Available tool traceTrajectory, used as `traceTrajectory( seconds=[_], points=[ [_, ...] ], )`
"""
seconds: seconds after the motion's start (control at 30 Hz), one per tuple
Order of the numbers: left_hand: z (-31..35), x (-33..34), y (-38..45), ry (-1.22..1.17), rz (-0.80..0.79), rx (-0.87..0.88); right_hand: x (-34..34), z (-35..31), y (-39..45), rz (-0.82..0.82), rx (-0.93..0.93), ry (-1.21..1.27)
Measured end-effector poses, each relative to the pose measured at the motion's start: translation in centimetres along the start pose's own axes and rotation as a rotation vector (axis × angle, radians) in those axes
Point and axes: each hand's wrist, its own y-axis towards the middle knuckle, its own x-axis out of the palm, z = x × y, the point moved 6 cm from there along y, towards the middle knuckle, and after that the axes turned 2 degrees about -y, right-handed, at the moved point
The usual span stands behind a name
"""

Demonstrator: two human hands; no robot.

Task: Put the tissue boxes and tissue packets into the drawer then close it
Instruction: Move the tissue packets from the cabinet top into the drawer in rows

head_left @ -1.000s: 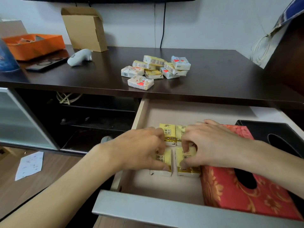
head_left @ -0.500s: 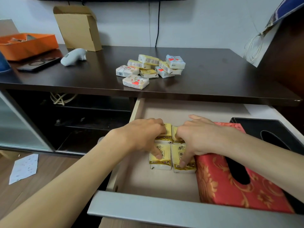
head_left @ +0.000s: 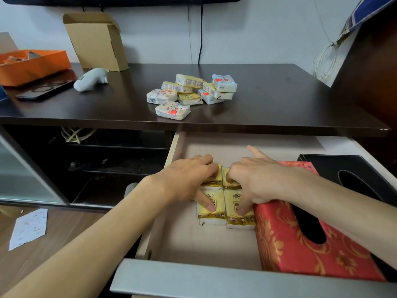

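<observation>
Low in the frame, the drawer (head_left: pixel 214 244) is standing pulled open. Both hands are lying over four yellow tissue packets (head_left: pixel 225 208) set two by two on its floor, centre of frame. The left hand (head_left: pixel 189 179) is spreading flat, fingers splayed, thumb pressing the near-left packet; nothing is gripped. The right hand (head_left: pixel 255 179) is curling loosely over the right pair, index finger pointing away, thumb pressing the near-right packet. A red tissue box (head_left: pixel 300 244) is sitting just right of the packets, touching them, with a black tissue box (head_left: pixel 354 171) beyond it at far right. More loose tissue packets (head_left: pixel 191 93) are piling on the dark tabletop (head_left: pixel 279 100) above, centre frame.
</observation>
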Motion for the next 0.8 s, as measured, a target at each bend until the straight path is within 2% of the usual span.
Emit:
traceTrajectory(
  seconds=[0.1, 0.2, 0.37, 0.5, 0.57, 0.7, 0.8],
  points=[
    [0.1, -0.7, -0.6, 0.020, 0.018, 0.017, -0.3, 0.6, -0.2, 0.002, 0.000, 0.074],
    [-0.2, -2.5, -1.3, -0.065, 0.113, -0.021, -1.8, 2.2, -0.7, 0.121, 0.035, 0.268],
    [-2.7, -6.9, -2.9, -0.131, 0.420, -0.223, -6.3, 6.7, 0.0, 0.504, 0.096, 0.663],
    [-4.8, -7.9, -3.5, -0.199, 0.613, -0.397, -10.8, 10.1, 3.0, 0.829, 0.260, 0.691],
    [-5.1, -8.2, -3.3, -0.245, 0.694, -0.419, -12.1, 11.6, 5.4, 0.844, 0.341, 0.746],
    [-5.5, -8.5, -2.6, -0.298, 0.760, -0.419, -11.9, 13.4, 9.9, 0.720, 0.497, 0.888],
    [-6.0, -8.3, -2.2, -0.277, 0.766, -0.406, -11.4, 15.0, 10.3, 0.842, 0.557, 0.965]
  ],
)
